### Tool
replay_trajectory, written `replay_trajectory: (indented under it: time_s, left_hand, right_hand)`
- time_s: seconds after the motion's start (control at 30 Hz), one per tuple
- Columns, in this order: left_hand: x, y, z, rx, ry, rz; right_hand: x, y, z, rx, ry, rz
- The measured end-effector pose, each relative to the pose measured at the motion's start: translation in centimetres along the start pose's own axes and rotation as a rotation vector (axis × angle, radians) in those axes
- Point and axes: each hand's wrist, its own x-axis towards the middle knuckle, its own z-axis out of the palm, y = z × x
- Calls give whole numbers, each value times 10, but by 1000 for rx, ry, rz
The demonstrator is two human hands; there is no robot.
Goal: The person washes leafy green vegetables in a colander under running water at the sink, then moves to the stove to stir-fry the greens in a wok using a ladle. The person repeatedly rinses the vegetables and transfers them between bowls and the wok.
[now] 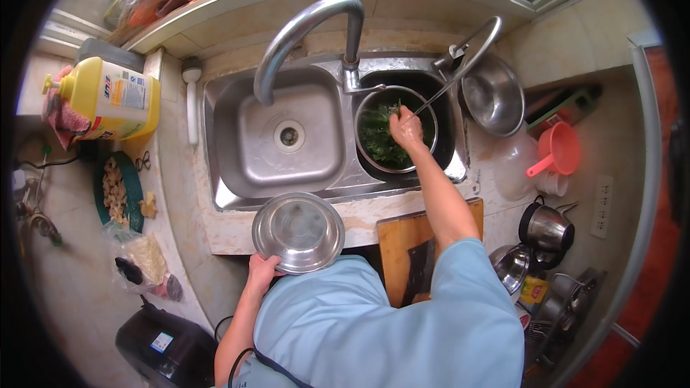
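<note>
My left hand [264, 271] grips the near rim of a stainless steel basin [298, 231], its thumb on top. The basin overlaps the sink's front edge, and I see nothing in it. My right hand [407, 128] reaches into a round metal pot [362, 148] in the right sink bowl. Its fingers are closed on some leafy greens [384, 140], and more leaves lie in the pot around them. From a slim curved faucet [493, 32], what looks like a thin stream of water runs down to the right hand.
A thick chrome faucet [310, 13] arches over the left sink bowl [253, 145]. Another metal bowl [491, 94] and a red dipper [559, 146] stand at right. A wooden cutting board [396, 248] leans below the counter edge. A yellow jug [129, 99] and green basin [137, 194] are left.
</note>
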Motion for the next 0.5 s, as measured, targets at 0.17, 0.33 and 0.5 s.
replay_trajectory:
  time_s: [0.17,0.33,0.5]
  left_hand:
    - [1,9,7,-12,-23,-2]
    - [4,5,3,40,-26,-21]
    - [2,7,3,3,-44,-34]
  right_hand:
    - [-21,27,15,-235,-246,153]
    - [3,58,76,173,167,69]
    - [13,61,11,482,-11,42]
